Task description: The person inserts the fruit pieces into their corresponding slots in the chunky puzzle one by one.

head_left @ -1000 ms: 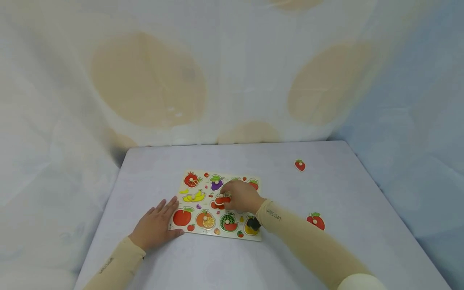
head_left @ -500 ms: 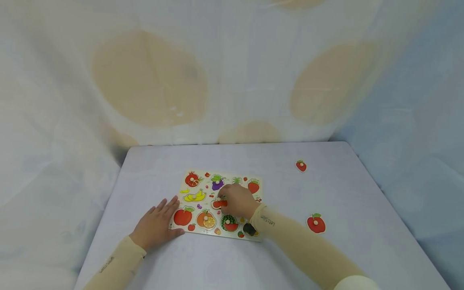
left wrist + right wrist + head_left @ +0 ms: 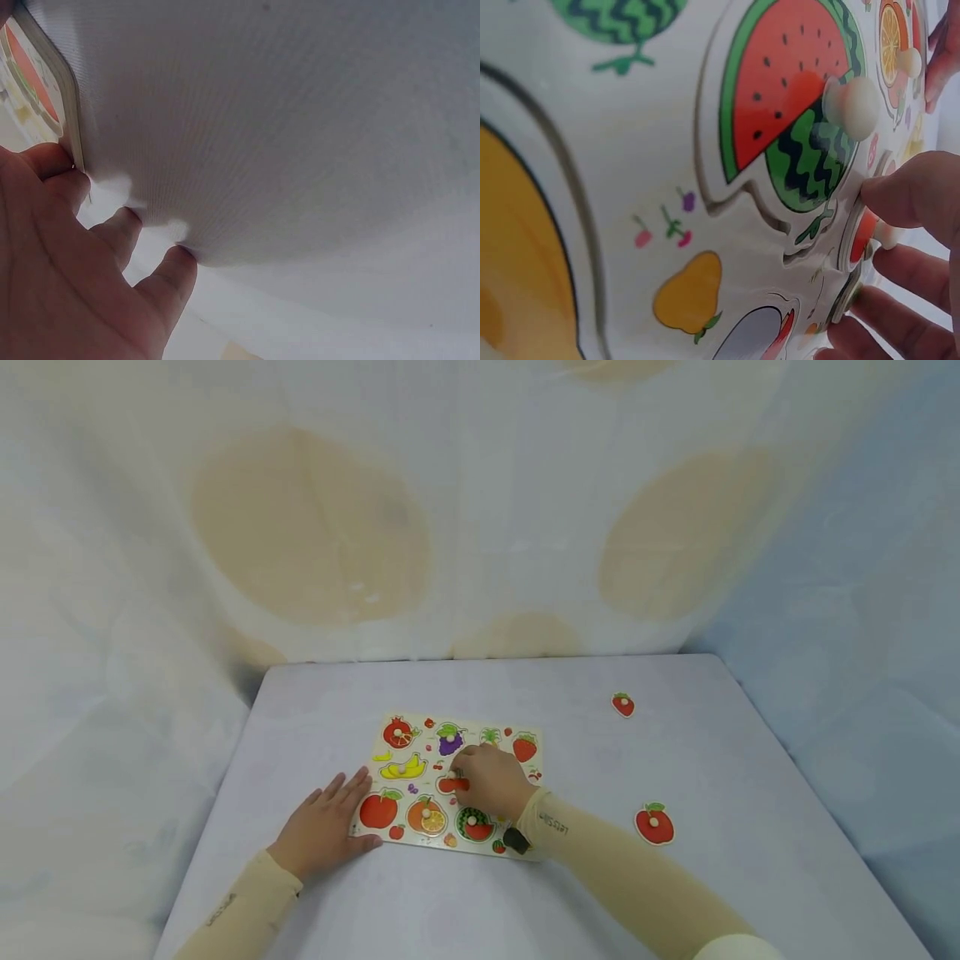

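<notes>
A wooden fruit knob puzzle board lies on the table, slightly turned. My right hand is over its middle, thumb and index finger about the small knob of a cherry puzzle piece. In the right wrist view this cherry piece lies at its matching spot; whether it sits fully flush is hard to tell. Beside it is the watermelon piece with a pale knob. My left hand rests with straight, spread fingers against the board's left edge; its fingertips touch the cloth in the left wrist view.
On the table's right side lie a loose apple piece and, farther back, a strawberry piece. Pale cloth covers the tabletop. Hanging fabric with tan spots encloses the back and sides.
The cherry piece has come down from a tilt above the board onto its spot, with my right hand shifting slightly left and lower. My left hand has stayed in place.
</notes>
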### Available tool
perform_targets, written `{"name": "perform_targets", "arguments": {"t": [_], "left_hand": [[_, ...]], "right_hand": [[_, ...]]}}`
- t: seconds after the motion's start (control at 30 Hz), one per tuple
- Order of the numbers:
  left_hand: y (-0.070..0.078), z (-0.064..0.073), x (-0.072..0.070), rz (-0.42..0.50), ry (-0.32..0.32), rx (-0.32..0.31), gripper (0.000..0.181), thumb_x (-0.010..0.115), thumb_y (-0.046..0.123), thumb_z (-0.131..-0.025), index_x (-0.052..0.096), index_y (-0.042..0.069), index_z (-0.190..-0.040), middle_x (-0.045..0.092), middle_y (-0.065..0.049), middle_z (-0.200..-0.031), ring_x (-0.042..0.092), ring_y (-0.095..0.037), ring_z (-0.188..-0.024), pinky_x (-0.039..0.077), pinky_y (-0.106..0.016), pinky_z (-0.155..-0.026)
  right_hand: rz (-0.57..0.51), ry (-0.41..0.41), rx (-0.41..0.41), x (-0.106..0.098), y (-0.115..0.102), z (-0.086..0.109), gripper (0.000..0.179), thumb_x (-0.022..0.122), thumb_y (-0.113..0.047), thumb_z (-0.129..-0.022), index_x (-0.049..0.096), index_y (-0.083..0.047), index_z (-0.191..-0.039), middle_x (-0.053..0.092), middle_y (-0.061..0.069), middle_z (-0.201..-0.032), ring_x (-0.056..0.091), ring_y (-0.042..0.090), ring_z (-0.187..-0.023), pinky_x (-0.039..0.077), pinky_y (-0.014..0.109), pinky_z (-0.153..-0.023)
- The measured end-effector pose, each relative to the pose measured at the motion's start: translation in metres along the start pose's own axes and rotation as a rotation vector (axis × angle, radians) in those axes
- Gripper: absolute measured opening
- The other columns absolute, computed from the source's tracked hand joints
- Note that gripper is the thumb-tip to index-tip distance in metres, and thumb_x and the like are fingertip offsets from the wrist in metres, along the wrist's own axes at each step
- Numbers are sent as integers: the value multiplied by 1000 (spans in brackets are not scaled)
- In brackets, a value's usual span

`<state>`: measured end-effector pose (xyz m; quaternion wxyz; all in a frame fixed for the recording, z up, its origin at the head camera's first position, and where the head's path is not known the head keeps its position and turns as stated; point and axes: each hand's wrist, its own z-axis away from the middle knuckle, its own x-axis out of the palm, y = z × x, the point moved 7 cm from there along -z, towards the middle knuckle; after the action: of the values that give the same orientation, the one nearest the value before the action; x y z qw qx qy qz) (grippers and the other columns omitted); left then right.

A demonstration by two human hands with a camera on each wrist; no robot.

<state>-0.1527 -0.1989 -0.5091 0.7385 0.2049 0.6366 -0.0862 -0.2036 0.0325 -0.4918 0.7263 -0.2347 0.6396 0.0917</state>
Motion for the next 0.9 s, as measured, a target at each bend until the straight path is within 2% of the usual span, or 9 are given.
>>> {"name": "perform_targets", "arguments": {"t": [0.27,0.9], "left_hand": [[-1,-2,-1,7,1,-4,96,76,58,-79,41,6,-152,33,-11,-159,31,-42,-142,31,-64,-109],[-2,-1,3,-9,-9,-11,97,75,59,-80,40,7,-153,31,-9,-160,29,-42,-143,30,-64,-110]], "right_hand": [[-20,21,12,-2,1,-2,31,80,-39,-83,74,-21,-108,66,-5,-109,55,13,-91,53,25,-73],[13,-17,-39,3,2,0,33,77,-45,-86,74,-22,-111,64,-3,-123,59,15,-107,55,29,-82]]}}
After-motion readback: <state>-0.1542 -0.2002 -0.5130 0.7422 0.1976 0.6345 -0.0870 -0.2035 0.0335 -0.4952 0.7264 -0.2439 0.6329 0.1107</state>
